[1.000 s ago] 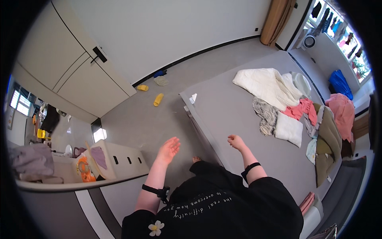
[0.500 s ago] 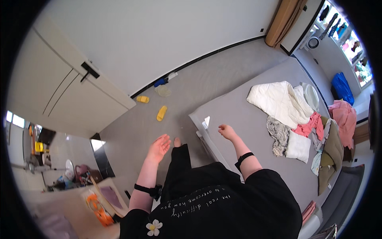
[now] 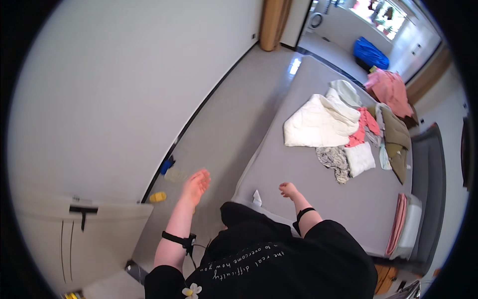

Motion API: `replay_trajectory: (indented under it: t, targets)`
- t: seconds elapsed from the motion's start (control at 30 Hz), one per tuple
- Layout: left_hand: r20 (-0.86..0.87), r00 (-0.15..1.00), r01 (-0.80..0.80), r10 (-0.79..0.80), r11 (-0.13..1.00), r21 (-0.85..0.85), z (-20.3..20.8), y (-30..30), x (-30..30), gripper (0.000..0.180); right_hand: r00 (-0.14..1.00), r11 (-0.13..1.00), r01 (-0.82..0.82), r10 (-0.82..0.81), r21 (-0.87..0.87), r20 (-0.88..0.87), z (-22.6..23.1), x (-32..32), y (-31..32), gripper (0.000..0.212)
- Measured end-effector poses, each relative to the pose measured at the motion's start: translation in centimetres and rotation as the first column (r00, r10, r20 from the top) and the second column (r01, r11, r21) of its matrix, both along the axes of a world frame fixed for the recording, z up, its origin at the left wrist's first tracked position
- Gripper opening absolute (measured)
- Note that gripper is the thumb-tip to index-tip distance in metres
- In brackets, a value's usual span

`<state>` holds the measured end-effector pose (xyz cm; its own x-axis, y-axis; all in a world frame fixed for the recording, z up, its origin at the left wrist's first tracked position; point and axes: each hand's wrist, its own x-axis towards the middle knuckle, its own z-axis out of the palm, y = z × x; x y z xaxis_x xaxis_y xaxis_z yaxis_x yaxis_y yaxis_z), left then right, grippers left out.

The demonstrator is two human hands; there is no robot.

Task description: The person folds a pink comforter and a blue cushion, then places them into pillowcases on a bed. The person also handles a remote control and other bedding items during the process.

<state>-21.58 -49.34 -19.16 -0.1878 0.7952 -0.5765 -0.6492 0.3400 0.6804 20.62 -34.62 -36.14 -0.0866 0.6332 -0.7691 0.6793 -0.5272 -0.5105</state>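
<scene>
My left hand [image 3: 197,187] hangs over the grey floor beside the bed, its fingers stretched out and holding nothing. Over the near part of the grey-covered bed [image 3: 274,162] is my right hand [image 3: 287,190], its fingers loosely curled and apart, with nothing visible in them. Close to that hand, a small white piece [image 3: 257,198], like paper or a tag, shows at the bed's corner. Farther off on the bed lie a white quilt [image 3: 318,122], a patterned grey cloth [image 3: 334,162], a white pillow [image 3: 360,158], coral clothing [image 3: 365,125] and an olive garment [image 3: 395,132].
A dark headboard [image 3: 427,192] bounds the bed on the right, with folded pink cloth [image 3: 397,224] beside it. Pink fabric [image 3: 388,92] and a blue bag [image 3: 370,53] are beyond. A yellow slipper [image 3: 158,197] lies by the white door [image 3: 109,239].
My view has swung to the right, toward the bed. The bed now lies more squarely ahead, and the door has shifted to the lower left. Both hands stay empty.
</scene>
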Motion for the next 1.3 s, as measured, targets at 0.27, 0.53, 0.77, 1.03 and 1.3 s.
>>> replay_trajectory:
  t: [0.27,0.53,0.77,1.03,1.3]
  targets:
    - [-0.052,0.945,0.322,-0.322,0.947,-0.012,1.5,17.6,-4.6,0.031,0.883,0.882,0.461,-0.443,-0.102,0.156,-5.5,0.0,2.8,0.026]
    - [-0.012,0.923,0.386,-0.386,0.923,0.002,1.8,33.4,-12.5,0.029,0.833,0.837,0.546,-0.539,0.026,-0.128,-1.8,-11.5,18.0,0.038]
    - [0.022,0.949,0.316,-0.316,0.940,-0.126,-5.5,46.0,-21.9,0.030,0.729,0.713,0.674,-0.601,0.193,-0.326,4.6,-14.3,33.5,0.042]
    - [0.085,0.904,0.422,-0.418,0.906,-0.037,-7.0,70.5,-26.6,0.028,0.468,0.469,0.878,-0.795,0.098,-0.385,5.9,-15.8,46.0,0.044]
    - [0.052,0.776,0.629,-0.629,0.777,0.014,-2.3,95.0,-18.8,0.026,0.277,0.251,0.961,-0.891,0.117,-0.359,6.9,-14.8,56.2,0.043]
